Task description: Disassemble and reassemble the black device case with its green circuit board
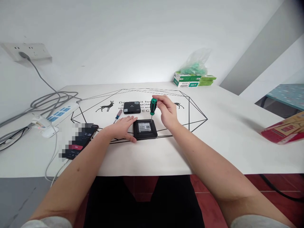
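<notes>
A small black square box with a white label on top lies on the white table. My left hand rests flat beside it, fingers spread, touching its left edge. My right hand pinches the green handle of a screwdriver that stands upright with its tip on the box's top near the right corner. A second black box sits just behind. A small screwdriver with a blue and red handle lies to the left of it.
A phone showing a timer lies at the left. A power strip with grey cables and a wall socket are at the far left. Green and white cartons with a plastic bag stand at the back. A red package sits at the right edge.
</notes>
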A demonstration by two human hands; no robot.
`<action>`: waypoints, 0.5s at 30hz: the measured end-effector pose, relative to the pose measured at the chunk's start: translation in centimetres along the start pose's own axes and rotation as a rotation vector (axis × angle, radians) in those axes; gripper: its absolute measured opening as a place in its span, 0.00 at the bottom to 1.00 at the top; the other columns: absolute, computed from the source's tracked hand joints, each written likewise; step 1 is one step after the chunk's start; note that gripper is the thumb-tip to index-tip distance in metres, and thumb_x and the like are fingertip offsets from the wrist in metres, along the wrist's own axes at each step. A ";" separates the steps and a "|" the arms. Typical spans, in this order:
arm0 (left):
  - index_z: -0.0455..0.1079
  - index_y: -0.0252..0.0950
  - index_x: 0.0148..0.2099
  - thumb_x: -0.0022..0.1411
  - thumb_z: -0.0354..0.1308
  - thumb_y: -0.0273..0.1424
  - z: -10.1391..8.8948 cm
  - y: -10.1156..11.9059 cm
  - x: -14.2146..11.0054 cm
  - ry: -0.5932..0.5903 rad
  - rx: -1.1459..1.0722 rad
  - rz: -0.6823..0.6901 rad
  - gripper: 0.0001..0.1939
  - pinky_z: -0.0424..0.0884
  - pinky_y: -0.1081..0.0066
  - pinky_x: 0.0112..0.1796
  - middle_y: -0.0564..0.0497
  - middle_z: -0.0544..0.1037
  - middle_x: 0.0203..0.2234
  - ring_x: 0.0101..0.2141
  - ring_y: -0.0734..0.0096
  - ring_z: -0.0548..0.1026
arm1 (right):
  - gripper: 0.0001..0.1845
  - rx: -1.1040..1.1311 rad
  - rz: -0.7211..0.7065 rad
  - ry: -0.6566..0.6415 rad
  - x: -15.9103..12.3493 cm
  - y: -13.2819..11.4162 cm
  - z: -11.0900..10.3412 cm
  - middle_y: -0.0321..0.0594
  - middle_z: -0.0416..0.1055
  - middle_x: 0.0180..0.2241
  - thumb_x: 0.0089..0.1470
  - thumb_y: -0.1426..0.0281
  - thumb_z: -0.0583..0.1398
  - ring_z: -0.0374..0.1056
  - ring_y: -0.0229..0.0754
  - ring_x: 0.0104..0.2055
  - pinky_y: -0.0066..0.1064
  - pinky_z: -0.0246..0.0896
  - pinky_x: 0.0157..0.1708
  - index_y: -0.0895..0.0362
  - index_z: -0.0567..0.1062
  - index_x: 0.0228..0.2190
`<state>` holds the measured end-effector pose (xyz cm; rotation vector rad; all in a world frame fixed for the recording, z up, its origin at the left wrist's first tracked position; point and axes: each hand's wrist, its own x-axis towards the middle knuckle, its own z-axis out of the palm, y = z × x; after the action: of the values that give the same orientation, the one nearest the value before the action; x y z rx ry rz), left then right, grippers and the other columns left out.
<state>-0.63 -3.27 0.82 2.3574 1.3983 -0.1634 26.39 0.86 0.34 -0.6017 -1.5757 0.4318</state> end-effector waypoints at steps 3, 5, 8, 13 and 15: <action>0.37 0.39 0.86 0.51 0.66 0.73 -0.1 0.1 -0.1 -0.009 -0.005 -0.009 0.77 0.45 0.45 0.77 0.40 0.38 0.84 0.81 0.37 0.39 | 0.13 0.010 0.046 0.050 0.0 0.2 0.4 0.37 0.72 0.40 0.68 0.53 0.63 0.70 0.44 0.41 0.45 0.72 0.45 0.44 0.82 0.48; 0.37 0.40 0.86 0.51 0.66 0.74 -0.1 0.1 -0.1 -0.011 -0.009 -0.007 0.77 0.45 0.44 0.77 0.41 0.38 0.84 0.81 0.36 0.39 | 0.14 0.060 0.055 0.072 0.0 0.2 0.8 0.39 0.73 0.47 0.64 0.51 0.67 0.72 0.44 0.45 0.43 0.74 0.44 0.45 0.79 0.46; 0.38 0.39 0.86 0.51 0.66 0.73 0.0 0.0 0.0 -0.003 -0.004 -0.003 0.77 0.46 0.44 0.77 0.40 0.38 0.84 0.81 0.36 0.39 | 0.21 0.189 0.118 0.039 -0.1 -0.1 1.1 0.41 0.72 0.60 0.60 0.49 0.71 0.76 0.43 0.46 0.42 0.77 0.44 0.46 0.72 0.44; 0.38 0.39 0.86 0.51 0.66 0.73 -0.1 0.1 0.0 -0.009 -0.004 -0.010 0.77 0.45 0.44 0.77 0.40 0.38 0.84 0.81 0.37 0.38 | 0.25 0.212 0.149 0.020 -0.2 -0.5 1.3 0.39 0.81 0.54 0.58 0.50 0.74 0.75 0.41 0.39 0.41 0.75 0.39 0.45 0.68 0.44; 0.37 0.39 0.86 0.51 0.67 0.72 -0.1 0.2 0.0 -0.011 -0.003 -0.012 0.76 0.45 0.44 0.77 0.40 0.38 0.84 0.81 0.38 0.38 | 0.24 0.177 0.117 0.030 -0.3 -0.6 1.2 0.39 0.82 0.51 0.59 0.49 0.73 0.75 0.42 0.41 0.42 0.73 0.41 0.45 0.70 0.45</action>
<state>-0.48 -3.31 0.99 2.3428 1.4067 -0.1780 25.11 0.31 0.32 -0.5631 -1.4602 0.6406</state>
